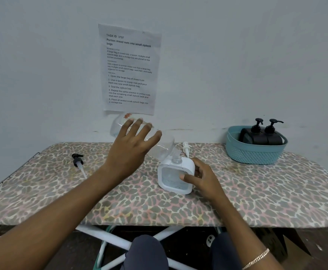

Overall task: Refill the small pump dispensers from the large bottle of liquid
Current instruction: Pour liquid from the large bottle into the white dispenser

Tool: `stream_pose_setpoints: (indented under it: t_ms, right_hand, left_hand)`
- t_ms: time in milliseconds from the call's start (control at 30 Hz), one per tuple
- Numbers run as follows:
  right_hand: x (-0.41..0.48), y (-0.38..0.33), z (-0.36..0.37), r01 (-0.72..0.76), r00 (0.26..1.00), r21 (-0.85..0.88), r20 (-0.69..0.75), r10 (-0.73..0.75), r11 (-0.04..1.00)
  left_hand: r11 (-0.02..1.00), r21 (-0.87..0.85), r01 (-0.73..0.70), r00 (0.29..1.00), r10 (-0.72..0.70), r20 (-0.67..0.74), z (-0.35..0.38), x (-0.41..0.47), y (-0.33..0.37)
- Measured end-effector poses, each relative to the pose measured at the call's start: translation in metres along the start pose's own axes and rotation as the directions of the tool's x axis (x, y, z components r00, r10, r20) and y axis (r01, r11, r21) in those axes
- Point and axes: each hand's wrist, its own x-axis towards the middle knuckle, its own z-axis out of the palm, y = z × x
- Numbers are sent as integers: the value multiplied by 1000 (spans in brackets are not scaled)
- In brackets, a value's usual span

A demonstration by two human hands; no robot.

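R hand (202, 177), fingers gripping white dispenser (175, 177); L hand (132, 147), fingers spread, tips large bottle (145, 137) over its neck. Misaligned spouts = likely spill onto tabletop (256, 191).

Leopard-print cover (237, 195); teal basket (254, 154); black dispensers (261, 136); white dispenser (175, 177); clear bottle (159, 143); black pump (77, 159).
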Motion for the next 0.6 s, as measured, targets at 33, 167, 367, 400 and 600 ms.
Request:
stream_pose_setpoints:
  t_ms: [33,167,367,400,600]
  right_hand:
    - [0,0,0,2,1000,2,-4,-2,1000]
    - [-2,2,2,7,1000,-12,-15,-7,1000]
    - [-3,5,2,6,1000,-19,-29,-7,1000]
    - [-3,5,2,9,999,-14,-33,-10,1000]
    - [-6,3,4,21,998,-8,-64,-21,1000]
  left_hand:
    - [999,-26,30,999,-29,15,1,-2,1]
    - [982,-124,142,987,-132,90,8,-13,9]
    - [920,-252,301,951,-268,156,15,-23,16]
    - [906,-273,322,944,-287,162,15,-25,16]
    - [732,-446,515,857,-444,260,16,-34,15]
